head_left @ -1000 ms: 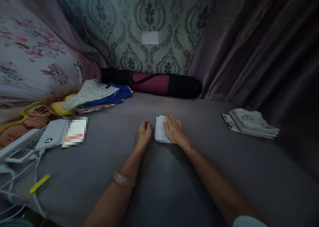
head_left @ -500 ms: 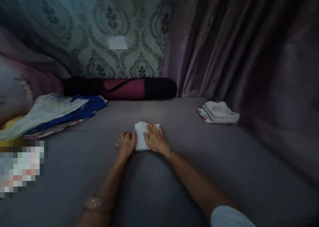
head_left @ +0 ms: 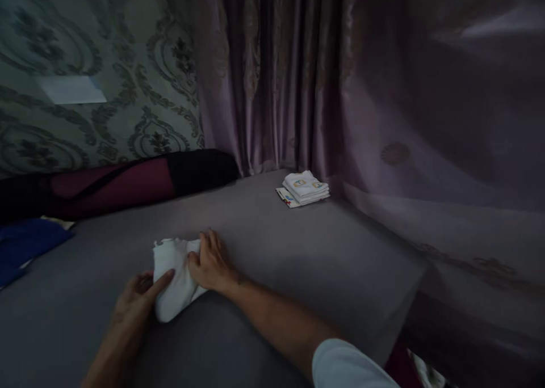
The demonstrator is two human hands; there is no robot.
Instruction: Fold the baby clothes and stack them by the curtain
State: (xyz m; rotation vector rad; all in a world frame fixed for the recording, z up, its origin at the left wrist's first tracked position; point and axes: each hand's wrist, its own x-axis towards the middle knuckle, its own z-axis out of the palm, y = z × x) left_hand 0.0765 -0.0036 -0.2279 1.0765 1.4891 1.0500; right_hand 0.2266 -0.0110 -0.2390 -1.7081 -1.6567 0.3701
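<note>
A folded white cloth [head_left: 174, 263] is between my two hands above the grey bed sheet, its left side raised and its surface creased. My left hand [head_left: 138, 297] grips the cloth's left edge, thumb on top and fingers behind it. On the right edge, my right hand [head_left: 210, 263] has its thumb pressed on the near face, while the other fingers go over the far side. The undersides of the cloth and some fingertips are hidden.
A stack of folded white printed cloths [head_left: 304, 188] lies toward the far right corner. Along the wall rests a long black and maroon bag [head_left: 123, 178]. Blue fabric [head_left: 32, 243] lies at the left. Purple curtains [head_left: 272, 81] hang behind and right of the grey sheet [head_left: 289, 252].
The view has turned to the right. The white cloth, which was lying flat under my hands, is now lifted and bent, with both hands closed on its sides.
</note>
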